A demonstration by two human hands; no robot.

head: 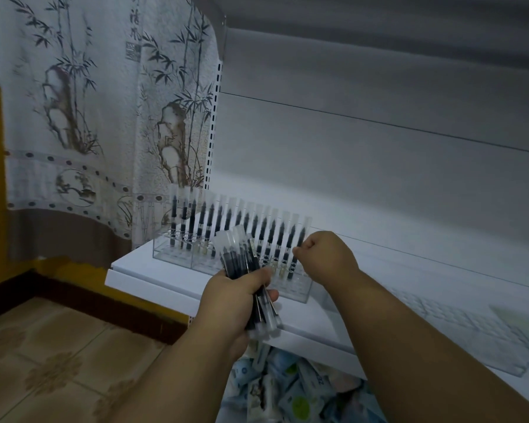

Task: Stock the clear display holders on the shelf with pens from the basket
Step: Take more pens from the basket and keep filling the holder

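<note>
A clear display holder (177, 254) stands on the white shelf (153, 279), with a row of several black pens with clear caps upright in it. My left hand (235, 297) grips a bundle of pens (242, 261) in front of the holder. My right hand (324, 257) is at the row's right end, its fingers curled and pinching the last pen (297, 248) in the row. No basket is in view.
A second clear holder (458, 334) lies on the shelf at the right. Packaged goods (287, 389) fill the space below the shelf. A curtain with a bamboo print (104, 117) hangs at the left, above a tiled floor (52, 361).
</note>
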